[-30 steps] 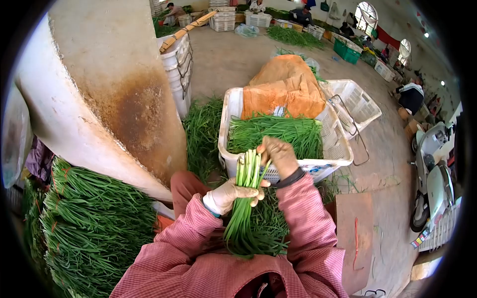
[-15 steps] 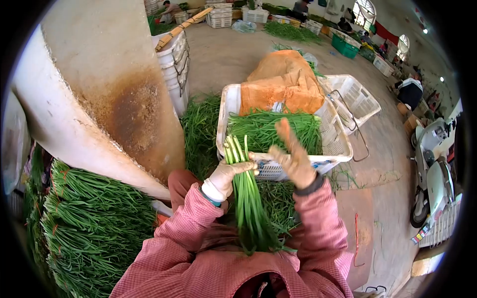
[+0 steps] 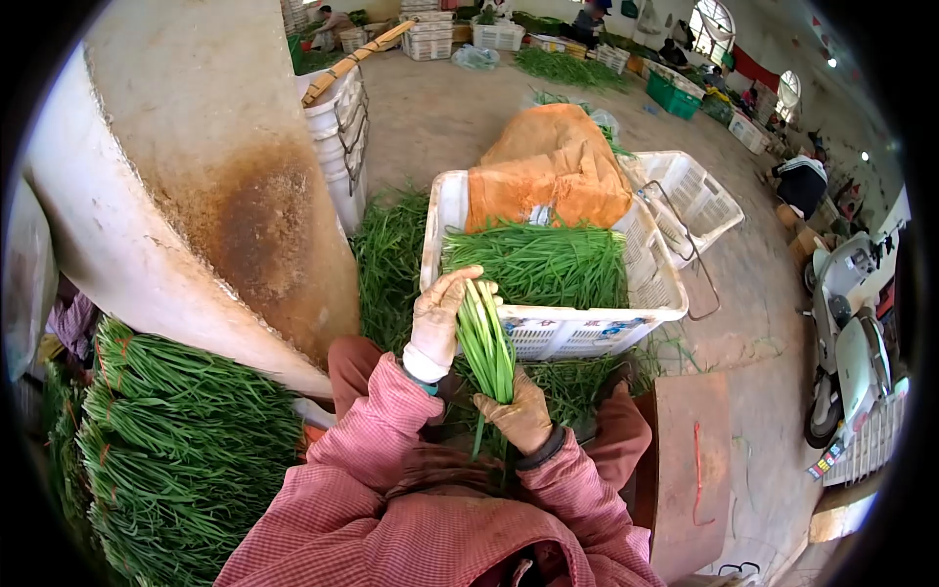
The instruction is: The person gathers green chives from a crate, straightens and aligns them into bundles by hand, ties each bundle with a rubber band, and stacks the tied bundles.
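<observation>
A bunch of green stalks with pale ends slants up between my hands. My left hand, in a whitish glove, is at the pale upper ends, its fingers curled around behind them. Lower down, my right hand, in a tan glove, grips the leafy part from the right. Just beyond them stands a white plastic crate holding a layer of green stalks and an orange-brown cloth at its back.
Tied green bundles are piled at the left, below a stained pillar. Stacked white crates stand behind it. A second crate is at the right, with a brown board nearer. A scooter and people are farther off.
My right hand has moved from open above the crate down to the lower part of the bunch and closed on it. My left hand has risen to the pale ends.
</observation>
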A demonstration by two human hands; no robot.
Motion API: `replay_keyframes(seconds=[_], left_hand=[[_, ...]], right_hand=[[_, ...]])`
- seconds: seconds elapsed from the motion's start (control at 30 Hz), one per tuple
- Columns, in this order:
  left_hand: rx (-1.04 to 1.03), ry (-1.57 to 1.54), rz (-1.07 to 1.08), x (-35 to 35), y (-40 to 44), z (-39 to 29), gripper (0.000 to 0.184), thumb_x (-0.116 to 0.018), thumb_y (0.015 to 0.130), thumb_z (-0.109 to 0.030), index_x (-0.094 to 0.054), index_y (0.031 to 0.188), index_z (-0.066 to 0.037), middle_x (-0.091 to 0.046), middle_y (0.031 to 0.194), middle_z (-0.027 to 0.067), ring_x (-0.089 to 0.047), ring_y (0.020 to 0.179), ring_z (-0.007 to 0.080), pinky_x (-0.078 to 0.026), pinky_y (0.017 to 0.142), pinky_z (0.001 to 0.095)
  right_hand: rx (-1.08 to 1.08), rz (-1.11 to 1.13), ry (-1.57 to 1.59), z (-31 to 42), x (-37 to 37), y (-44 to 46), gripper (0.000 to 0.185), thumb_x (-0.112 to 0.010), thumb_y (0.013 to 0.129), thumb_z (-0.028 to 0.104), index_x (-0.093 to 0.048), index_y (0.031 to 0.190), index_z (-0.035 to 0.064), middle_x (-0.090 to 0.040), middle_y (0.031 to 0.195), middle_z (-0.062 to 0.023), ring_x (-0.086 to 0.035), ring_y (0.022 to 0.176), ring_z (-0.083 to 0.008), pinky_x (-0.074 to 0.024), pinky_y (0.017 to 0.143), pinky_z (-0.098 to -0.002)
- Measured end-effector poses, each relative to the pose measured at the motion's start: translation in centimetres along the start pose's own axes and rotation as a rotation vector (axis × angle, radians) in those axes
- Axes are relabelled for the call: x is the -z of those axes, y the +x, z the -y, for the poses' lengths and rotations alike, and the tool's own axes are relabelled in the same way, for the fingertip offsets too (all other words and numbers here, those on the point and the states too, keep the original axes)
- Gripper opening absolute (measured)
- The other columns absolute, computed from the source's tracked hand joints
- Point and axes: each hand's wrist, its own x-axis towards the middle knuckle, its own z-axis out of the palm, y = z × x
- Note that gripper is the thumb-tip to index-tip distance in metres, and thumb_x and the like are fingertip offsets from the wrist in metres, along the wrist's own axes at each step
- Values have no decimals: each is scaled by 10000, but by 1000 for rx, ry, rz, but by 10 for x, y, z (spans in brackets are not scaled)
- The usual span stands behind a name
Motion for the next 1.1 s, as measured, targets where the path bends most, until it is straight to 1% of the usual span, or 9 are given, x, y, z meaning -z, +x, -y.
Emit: replay_keyframes(seconds=[0.13, 0.3, 0.43, 0.47, 0.6, 0.7, 0.8, 0.97, 1.1], left_hand=[[197, -102, -278, 21, 20, -10, 469, -373, 862, -453, -517, 990, -26, -596, 863, 118, -578, 809, 216, -470, 732, 319], [177, -119, 29, 24, 2, -18, 641, -514, 778, -476, -359, 1182, -2, -415, 1212, 178, -412, 1124, 266, -331, 949, 390], [514, -131, 101, -3, -11, 2, 459, -603, 773, -223, -431, 1138, -4, -563, 948, 96, -554, 865, 216, -445, 809, 332], [515, -101, 32, 0, -4, 2, 375, -591, 784, -202, -458, 1079, -13, -558, 854, 63, -550, 782, 194, -456, 756, 316], [253, -63, -37, -2, 37, -35, 172, -570, 805, -187, -499, 887, -53, -509, 673, -5, -510, 626, 136, -458, 641, 272], [-3, 37, -171, 23, 70, -78, 129, -572, 804, -151, -508, 862, -55, -501, 668, 1, -496, 609, 125, -444, 609, 245], [-180, 174, -240, 32, 79, -94, 135, -583, 795, -122, -503, 865, -38, -513, 671, 15, -498, 587, 132, -434, 541, 229], [-149, 137, -144, -7, 74, -66, 100, -555, 811, -99, -499, 871, -42, -492, 668, 19, -479, 596, 126, -423, 540, 237], [-30, -24, 83, -57, 63, -40, 131, -550, 818, -126, -481, 900, -51, -461, 698, 12, -465, 649, 133, -417, 691, 285]], right_hand=[[-255, 145, 203, 5, 5, 0, 410, -590, 709, -27, -466, 1097, 17, -569, 800, -40, -490, 579, -92, -438, 527, -222], [-326, 109, 237, -1, 8, 5, 347, -591, 721, -11, -475, 1047, 11, -550, 744, -33, -485, 560, -89, -434, 501, -222], [-124, 89, -55, -8, -3, 13, 322, -627, 707, 34, -481, 993, -2, -544, 701, -39, -507, 550, -124, -445, 499, -257], [-176, 149, -112, -4, 1, 17, 472, -656, 657, 163, -452, 1055, 13, -580, 855, -158, -565, 767, -317, -460, 698, -353], [-310, 407, 257, -69, 23, 18, 469, -636, 714, 224, -446, 1103, 43, -589, 906, -130, -560, 821, -273, -452, 767, -334], [-357, 502, -510, -94, 84, -10, 442, -643, 656, 351, -590, 1001, 81, -605, 907, -164, -568, 844, -297, -439, 801, -339], [-1036, 191, -1369, -140, 152, -15, 400, -609, 705, 241, -554, 1058, 62, -592, 948, -173, -569, 869, -309, -451, 769, -348], [113, -314, -408, -11, 132, 44, 630, -720, 634, 129, -428, 1177, -3, -503, 1142, -176, -458, 1099, -256, -356, 922, -327], [419, -86, -342, 46, 76, 75, 930, -768, 584, 221, -218, 1289, -31, -370, 1253, -215, -349, 1181, -287, -292, 983, -320]])
